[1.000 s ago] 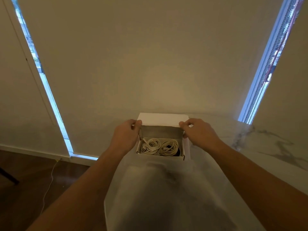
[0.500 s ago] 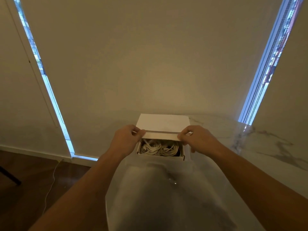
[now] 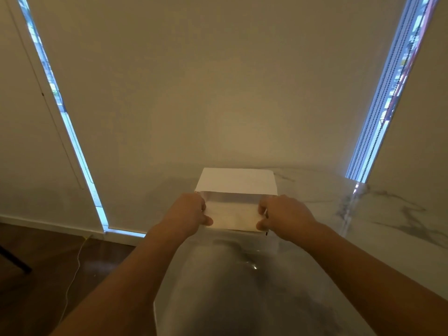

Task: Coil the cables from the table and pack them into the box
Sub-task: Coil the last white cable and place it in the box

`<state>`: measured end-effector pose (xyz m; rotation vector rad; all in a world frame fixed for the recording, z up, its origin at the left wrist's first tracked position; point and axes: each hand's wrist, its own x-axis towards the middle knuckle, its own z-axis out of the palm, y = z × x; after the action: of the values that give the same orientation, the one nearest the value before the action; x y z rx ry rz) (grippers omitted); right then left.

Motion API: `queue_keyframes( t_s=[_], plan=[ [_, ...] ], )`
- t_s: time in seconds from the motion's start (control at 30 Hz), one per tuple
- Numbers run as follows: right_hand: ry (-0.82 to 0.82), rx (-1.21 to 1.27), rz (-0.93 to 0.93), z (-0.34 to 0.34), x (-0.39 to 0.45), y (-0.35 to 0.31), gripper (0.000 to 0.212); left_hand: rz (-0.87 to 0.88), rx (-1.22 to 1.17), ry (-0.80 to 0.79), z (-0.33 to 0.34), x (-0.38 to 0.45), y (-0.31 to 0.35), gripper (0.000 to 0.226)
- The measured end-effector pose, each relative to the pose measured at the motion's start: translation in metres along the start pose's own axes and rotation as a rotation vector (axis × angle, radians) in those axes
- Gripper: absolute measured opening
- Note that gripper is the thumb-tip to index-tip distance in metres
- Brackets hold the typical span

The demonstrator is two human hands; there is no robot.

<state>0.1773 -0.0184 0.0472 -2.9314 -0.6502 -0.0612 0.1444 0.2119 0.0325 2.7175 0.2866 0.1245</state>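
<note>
Both hands, left (image 3: 191, 212) and right (image 3: 281, 214), pinched the box (image 3: 234, 215) lid's near corners, folding it shut (cables hidden inside); on the table (image 3: 388, 214) packing looked nearly finished

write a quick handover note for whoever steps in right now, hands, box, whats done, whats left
Left hand: grips the lid's left edge.
Right hand: grips its right edge.
Box: on the marble table, lid folded down over the opening; cables inside are hidden now.
Done: no loose cables show on the table.
Left: probably tuck the lid flap in and let go.
</note>
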Motion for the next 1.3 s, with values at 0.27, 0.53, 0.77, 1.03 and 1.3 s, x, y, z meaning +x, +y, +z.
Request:
queue_keyframes(
  t_s=[0.27, 0.53, 0.77, 1.03, 1.3],
  plan=[
    [0.060, -0.315, -0.137, 0.004, -0.002, -0.006, 0.026, 0.019, 0.086, -0.004, 0.004, -0.003, 0.005, 0.049],
    [0.021, -0.348, -0.277, 0.006, 0.010, 0.001, 0.023, 0.053, 0.161, -0.042, -0.001, 0.001, 0.013, 0.041],
    [0.073, -0.328, -0.329, 0.013, 0.010, 0.003, 0.020, 0.062, 0.196, -0.060, 0.000, 0.005, 0.014, 0.042],
    [0.124, -0.289, -0.325, 0.021, 0.007, 0.006, 0.018, 0.017, 0.082, -0.022, 0.006, 0.009, 0.013, 0.033],
    [0.164, -0.275, -0.295, 0.025, 0.006, 0.007, 0.019, 0.019, 0.047, 0.001, 0.008, 0.007, 0.011, 0.032]
  ],
)
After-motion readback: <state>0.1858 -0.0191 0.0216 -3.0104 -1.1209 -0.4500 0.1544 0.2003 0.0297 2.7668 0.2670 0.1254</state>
